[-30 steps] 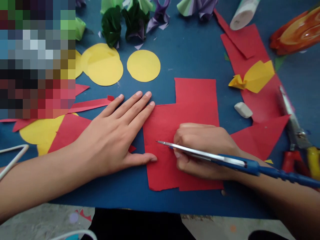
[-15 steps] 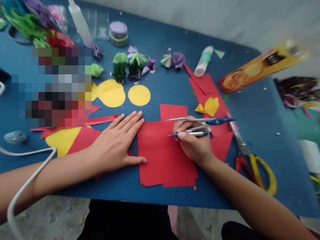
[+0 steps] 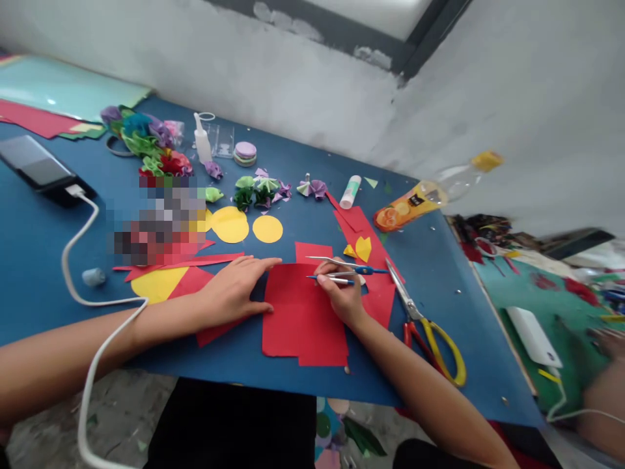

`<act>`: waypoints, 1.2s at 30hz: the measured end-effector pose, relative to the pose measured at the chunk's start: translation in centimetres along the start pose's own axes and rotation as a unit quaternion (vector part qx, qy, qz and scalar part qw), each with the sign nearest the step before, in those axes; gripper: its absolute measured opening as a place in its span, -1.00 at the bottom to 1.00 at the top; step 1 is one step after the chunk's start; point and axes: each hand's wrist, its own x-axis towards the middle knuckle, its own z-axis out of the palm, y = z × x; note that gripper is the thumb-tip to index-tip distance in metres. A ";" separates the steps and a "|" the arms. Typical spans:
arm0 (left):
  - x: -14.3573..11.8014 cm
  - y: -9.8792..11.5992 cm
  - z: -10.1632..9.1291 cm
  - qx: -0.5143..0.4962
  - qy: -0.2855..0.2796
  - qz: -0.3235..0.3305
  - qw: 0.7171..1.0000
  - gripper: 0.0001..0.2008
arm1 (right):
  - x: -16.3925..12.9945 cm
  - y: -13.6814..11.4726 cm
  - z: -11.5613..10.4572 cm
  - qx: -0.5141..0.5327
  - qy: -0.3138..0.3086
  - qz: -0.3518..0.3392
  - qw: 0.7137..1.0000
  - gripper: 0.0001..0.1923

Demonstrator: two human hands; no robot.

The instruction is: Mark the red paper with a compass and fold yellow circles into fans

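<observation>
My right hand point(image 3: 343, 301) grips a drawing compass point(image 3: 367, 270) with blue fittings, held low over the red paper point(image 3: 288, 319). I cannot tell if its tips touch the sheet. My left hand point(image 3: 240, 290) holds nothing; its thumb and fingers are stretched apart at the paper's left edge. More red paper point(image 3: 313, 251) pokes out behind the sheet. Yellow paper circles point(image 3: 267, 229) lie beyond my left hand. Scissors point(image 3: 417, 312) with red and yellow handles rest right of my right hand, partly on red scraps point(image 3: 378, 299).
A juice bottle point(image 3: 415, 202), a glue stick point(image 3: 350, 193) and folded paper flowers point(image 3: 258, 190) stand or lie toward the back. A white cable point(image 3: 73, 257) runs from a phone point(image 3: 39, 166) across my left forearm. Another person's hand point(image 3: 610, 342) shows at far right, near a white power bank point(image 3: 533, 335).
My view has tilted up and drawn back, showing more wall and table. My left hand's fingers have lifted from flat and turned edge-on. My right hand still grips the compass.
</observation>
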 end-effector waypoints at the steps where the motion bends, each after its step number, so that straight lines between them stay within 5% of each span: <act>1: 0.0 0.0 0.0 -0.008 0.003 0.003 1.000 -0.24 | 0.1 0.0 0.1 0.000 -0.001 0.008 1.000 -0.94; 10: 0.1 0.1 -0.2 0.025 -0.017 0.062 0.998 -0.63 | 1.0 0.3 0.1 0.025 -0.053 0.051 0.997 -0.79; 25: 0.3 -0.3 0.0 0.058 -0.025 0.073 0.995 -0.56 | 1.0 0.7 0.2 0.073 -0.076 0.040 0.994 -0.75; 36: 0.2 -0.3 -0.1 0.080 -0.035 0.090 0.992 -0.49 | 0.9 0.3 -0.1 -0.003 -0.105 0.017 0.994 -0.90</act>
